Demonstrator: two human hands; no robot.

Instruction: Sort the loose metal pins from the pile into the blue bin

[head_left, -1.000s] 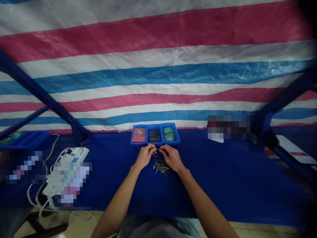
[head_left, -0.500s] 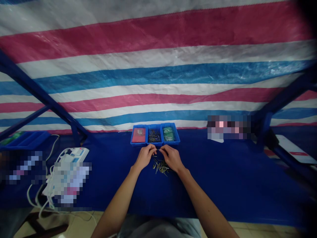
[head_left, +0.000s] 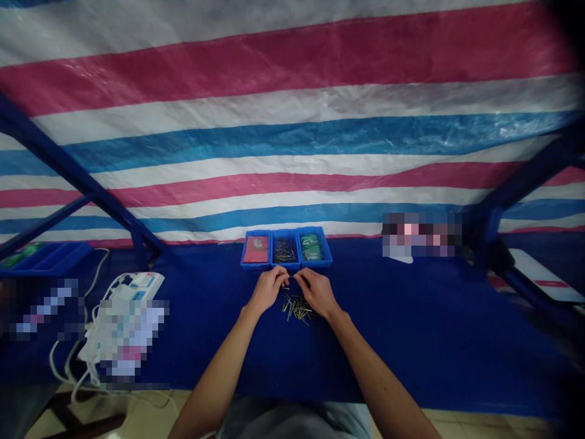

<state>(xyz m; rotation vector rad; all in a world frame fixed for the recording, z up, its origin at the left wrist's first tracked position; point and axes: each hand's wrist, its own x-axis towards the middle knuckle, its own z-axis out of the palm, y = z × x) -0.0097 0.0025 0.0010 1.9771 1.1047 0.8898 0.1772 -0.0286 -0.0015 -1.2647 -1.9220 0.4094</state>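
Observation:
My left hand [head_left: 265, 291] and my right hand [head_left: 319, 291] are close together over the table, fingertips pinched. A thin, pale, rod-like metal piece [head_left: 292, 277] spans the small gap between them; its ends are hidden in the fingers. Just below lies a loose heap of thin brass-coloured and silvery metal rods [head_left: 298, 310], beside my right wrist. Too small to tell whether they are screws, pins or bits. Behind my fingers stands the middle blue bin [head_left: 286, 266], filled with similar dark, thin metal pieces [head_left: 284, 250].
The left bin holds a red flat packet [head_left: 256, 251]; the right bin holds green-and-clear packets [head_left: 312, 249]. White power strips [head_left: 146, 283] and cables lie at left. Blue frame bars [head_left: 86, 183] slant on both sides. A striped tarp [head_left: 292, 140] hangs behind the blue table [head_left: 411, 341].

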